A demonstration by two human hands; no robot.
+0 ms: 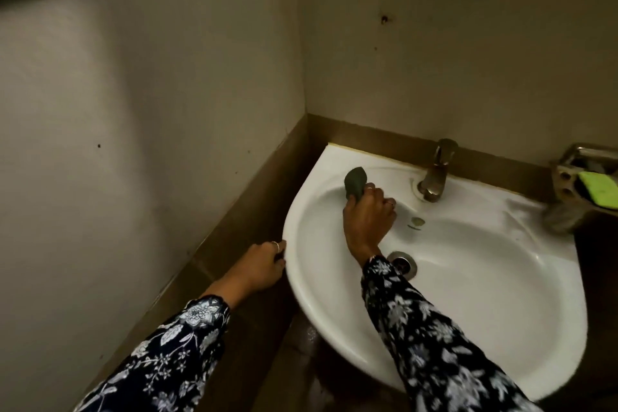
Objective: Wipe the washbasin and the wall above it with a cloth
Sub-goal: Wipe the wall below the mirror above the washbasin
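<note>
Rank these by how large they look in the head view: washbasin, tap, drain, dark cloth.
1. Washbasin, by far the largest.
2. Tap.
3 and 4. Dark cloth and drain look about alike; the right hand covers part of the cloth, so no ranking between them.

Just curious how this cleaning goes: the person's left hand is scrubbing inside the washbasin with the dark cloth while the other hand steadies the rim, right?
Not quite. The head view shows the right hand scrubbing inside the washbasin with the dark cloth, while the left hand steadies the rim.
</note>
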